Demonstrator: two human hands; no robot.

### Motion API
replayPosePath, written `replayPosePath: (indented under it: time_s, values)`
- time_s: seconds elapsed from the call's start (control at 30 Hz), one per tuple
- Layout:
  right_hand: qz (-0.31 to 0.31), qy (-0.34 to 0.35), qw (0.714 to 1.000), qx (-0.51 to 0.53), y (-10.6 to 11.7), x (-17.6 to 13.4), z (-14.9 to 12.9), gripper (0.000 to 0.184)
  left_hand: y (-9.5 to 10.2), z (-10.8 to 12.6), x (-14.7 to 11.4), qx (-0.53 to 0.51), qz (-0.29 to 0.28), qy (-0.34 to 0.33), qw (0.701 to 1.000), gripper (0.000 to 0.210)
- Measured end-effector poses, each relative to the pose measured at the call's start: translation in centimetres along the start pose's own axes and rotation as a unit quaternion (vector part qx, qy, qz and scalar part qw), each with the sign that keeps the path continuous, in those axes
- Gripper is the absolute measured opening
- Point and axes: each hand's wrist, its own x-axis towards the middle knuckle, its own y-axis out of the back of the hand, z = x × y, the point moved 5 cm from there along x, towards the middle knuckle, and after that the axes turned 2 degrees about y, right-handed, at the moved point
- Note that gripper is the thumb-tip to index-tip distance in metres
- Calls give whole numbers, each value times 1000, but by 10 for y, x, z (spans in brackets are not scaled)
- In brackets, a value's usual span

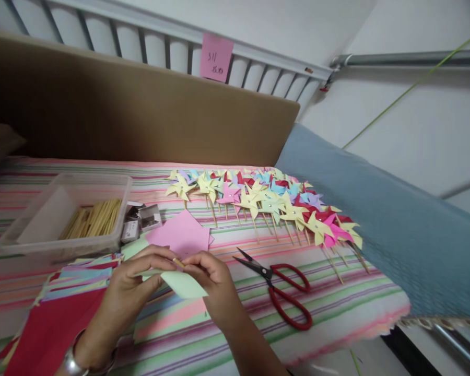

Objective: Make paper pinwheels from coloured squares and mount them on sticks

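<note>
Between my two hands is a light green sheet of paper (184,285), curled over. My left hand (135,279) pinches it with thumb and fingers, and a bracelet circles that wrist. My right hand (209,274) is closed at the paper's other side, its fingers around a thin wooden stick (178,263) whose short end shows between the hands. Just beyond them lie pink paper squares (184,232). To the right of my right hand, red-handled scissors (270,279) lie with blades slightly apart. How the stick meets the paper is hidden by my fingers.
Many finished paper pinwheels (254,201) on sticks lie at the back right. A clear plastic box (27,237) holds wooden sticks (96,218); small boxes (149,216) sit beside it. Coloured paper (62,313) is stacked at the left. A cardboard panel (141,109) stands behind.
</note>
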Motion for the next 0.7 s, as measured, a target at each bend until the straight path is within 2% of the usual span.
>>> replayPosePath:
  time_s: [0.27, 0.7]
  values:
    - [4, 53, 997, -58, -1, -2, -10, 12, 1, 1, -2, -4, 20, 10, 1000, 7]
    - [15, 118, 985, -128, -1, -3, -17, 11, -1, -4, -2, -8, -2, -11, 1000, 8]
